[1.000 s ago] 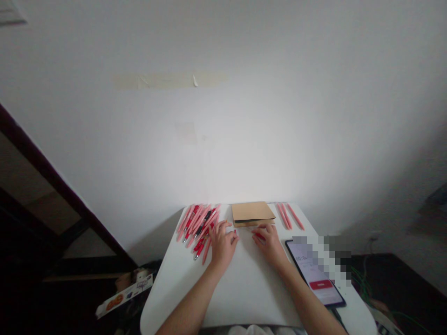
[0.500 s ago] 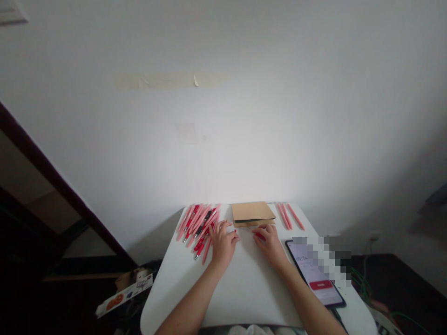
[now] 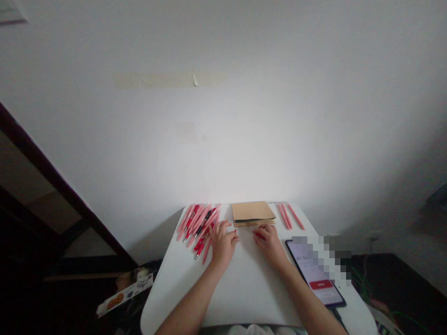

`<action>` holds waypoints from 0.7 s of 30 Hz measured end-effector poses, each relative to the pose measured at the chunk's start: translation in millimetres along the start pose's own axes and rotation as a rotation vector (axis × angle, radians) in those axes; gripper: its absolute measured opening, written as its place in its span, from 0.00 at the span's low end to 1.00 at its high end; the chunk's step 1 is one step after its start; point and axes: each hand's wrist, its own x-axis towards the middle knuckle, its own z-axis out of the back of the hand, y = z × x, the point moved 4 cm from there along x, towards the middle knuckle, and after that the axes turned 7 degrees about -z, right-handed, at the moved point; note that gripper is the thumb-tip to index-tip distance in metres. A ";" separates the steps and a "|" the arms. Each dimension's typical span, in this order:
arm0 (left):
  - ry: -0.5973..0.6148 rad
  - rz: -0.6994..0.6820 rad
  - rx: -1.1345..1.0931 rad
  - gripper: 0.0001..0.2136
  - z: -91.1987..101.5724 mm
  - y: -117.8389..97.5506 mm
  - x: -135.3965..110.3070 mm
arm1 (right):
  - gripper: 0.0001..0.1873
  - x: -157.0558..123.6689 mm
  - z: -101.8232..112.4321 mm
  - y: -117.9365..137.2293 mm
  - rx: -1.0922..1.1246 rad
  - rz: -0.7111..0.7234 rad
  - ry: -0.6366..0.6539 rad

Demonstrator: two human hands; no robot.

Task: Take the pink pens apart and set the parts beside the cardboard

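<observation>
Just right of the pile of pens (image 3: 198, 221), my left hand (image 3: 223, 242) is closed, with a small red piece (image 3: 235, 231) at its fingertips. Some of its fingers reach forward, near the pile's edge. My right hand (image 3: 270, 244) pinches a red pen (image 3: 259, 236), mostly covered by the fingers; a thin, pale part seems to stick out to the left. A gap of white tabletop separates the two hands. In front of them lies a brown notebook (image 3: 253, 211), its cover slightly raised at the near edge.
Pink pens (image 3: 284, 216) lie side by side at the back right of the white table (image 3: 256, 298). A phone (image 3: 316, 274) with a lit screen rests by the right forearm, a cable at its lower end. The wall (image 3: 223, 153) stands directly behind the table.
</observation>
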 end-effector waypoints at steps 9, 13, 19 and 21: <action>-0.049 -0.015 0.007 0.07 2.1 0.6 -3.6 | 0.10 0.2 0.5 -0.5 -0.023 -0.006 0.011; -0.076 0.018 0.066 0.09 6.7 5.5 -2.7 | 0.14 -0.3 -1.2 -2.4 -0.063 -0.011 0.032; -0.089 0.102 0.179 0.08 14.8 12.6 -1.0 | 0.19 -1.5 -5.1 -5.8 -0.157 -0.048 0.065; -0.088 0.128 0.215 0.07 16.9 14.0 -0.8 | 0.19 -1.3 -5.7 -6.3 -0.164 -0.052 0.077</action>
